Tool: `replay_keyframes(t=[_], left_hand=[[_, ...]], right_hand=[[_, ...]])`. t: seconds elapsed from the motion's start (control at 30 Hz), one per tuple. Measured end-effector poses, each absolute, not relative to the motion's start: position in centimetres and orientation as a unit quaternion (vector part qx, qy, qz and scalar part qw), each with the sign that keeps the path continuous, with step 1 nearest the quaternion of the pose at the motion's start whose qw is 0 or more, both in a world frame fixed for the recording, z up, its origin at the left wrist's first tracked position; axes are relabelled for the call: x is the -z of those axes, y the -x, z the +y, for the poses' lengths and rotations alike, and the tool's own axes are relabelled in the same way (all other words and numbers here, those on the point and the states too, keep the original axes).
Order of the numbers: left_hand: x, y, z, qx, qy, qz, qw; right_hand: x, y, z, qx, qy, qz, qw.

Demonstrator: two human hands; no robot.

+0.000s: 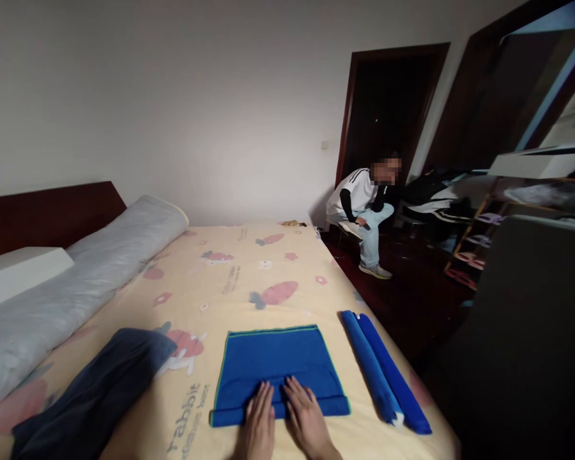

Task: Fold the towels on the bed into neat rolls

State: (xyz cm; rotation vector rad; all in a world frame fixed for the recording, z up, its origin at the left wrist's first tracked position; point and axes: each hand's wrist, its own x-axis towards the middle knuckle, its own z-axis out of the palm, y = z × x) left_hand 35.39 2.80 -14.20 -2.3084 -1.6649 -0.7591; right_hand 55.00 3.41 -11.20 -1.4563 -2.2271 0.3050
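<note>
A blue towel with green edging lies spread on the bed, its near edge rolled into a flat tube. My left hand rests palm down on the rolled edge, fingers stretched forward. Beside it my right hand lies flat on the same roll, its fingertips on the cloth just beyond. To the right lie two rolled blue towels, a lighter one and a deeper blue one, side by side. A dark navy cloth lies loosely to the left.
The bed has a cream sheet with carrot and rabbit prints. A long grey bolster and a white box lie by the headboard. A person sits beyond the bed's right edge, near a shoe rack.
</note>
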Motion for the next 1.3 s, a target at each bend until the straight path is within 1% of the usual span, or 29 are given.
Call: replay_keyframes(t=[0.07, 0.13, 0.27, 0.37, 0.47, 0.57, 0.67, 0.8, 0.9, 1.0, 1.1, 1.17, 1.3], left_hand=[[14.3, -36.5, 3.1, 0.231, 0.809, -0.535, 0.073], [14.2, -35.6, 3.3, 0.202, 0.804, -0.557, 0.045], [13.4, -30.5, 3.0, 0.146, 0.746, -0.650, 0.005], [12.7, -28.0, 2.6, 0.140, 0.684, -0.715, 0.034], [12.5, -28.3, 2.0, 0.183, 0.632, -0.746, 0.098], [13.5, -30.7, 1.4, 0.220, 0.685, -0.688, 0.097], [15.4, -33.8, 0.8, 0.239, 0.765, -0.594, 0.069], [17.4, -36.2, 0.6, 0.261, 0.779, -0.567, 0.065], [17.2, -35.1, 1.1, 0.246, 0.786, -0.564, 0.053], [16.2, -31.8, 1.6, 0.227, 0.791, -0.567, 0.040], [15.5, -28.2, 1.7, 0.214, 0.769, -0.602, 0.011], [15.1, -26.5, 1.4, 0.199, 0.730, -0.654, 0.002], [13.2, -26.3, 0.8, 0.170, 0.640, -0.749, 0.021]], right_hand=[[10.7, -53.9, 3.5, -0.146, 0.502, -0.826, 0.212], [10.7, -54.7, 3.8, -0.150, 0.515, -0.818, 0.207], [11.8, -60.1, 4.5, -0.093, 0.593, -0.768, 0.224], [12.8, -63.6, 4.7, -0.055, 0.629, -0.739, 0.235], [13.2, -64.0, 4.1, -0.014, 0.655, -0.711, 0.257], [13.1, -61.6, 2.7, 0.008, 0.635, -0.720, 0.279], [13.1, -58.2, 1.1, -0.022, 0.559, -0.783, 0.273], [13.7, -55.5, 0.3, -0.049, 0.502, -0.825, 0.254], [14.2, -55.8, 0.6, -0.045, 0.505, -0.827, 0.244], [14.4, -58.1, 0.9, -0.019, 0.534, -0.808, 0.249], [14.7, -61.3, 0.9, 0.015, 0.574, -0.773, 0.268], [14.9, -63.2, 0.8, 0.031, 0.603, -0.747, 0.279], [14.8, -65.1, 0.8, 0.034, 0.637, -0.720, 0.274]])
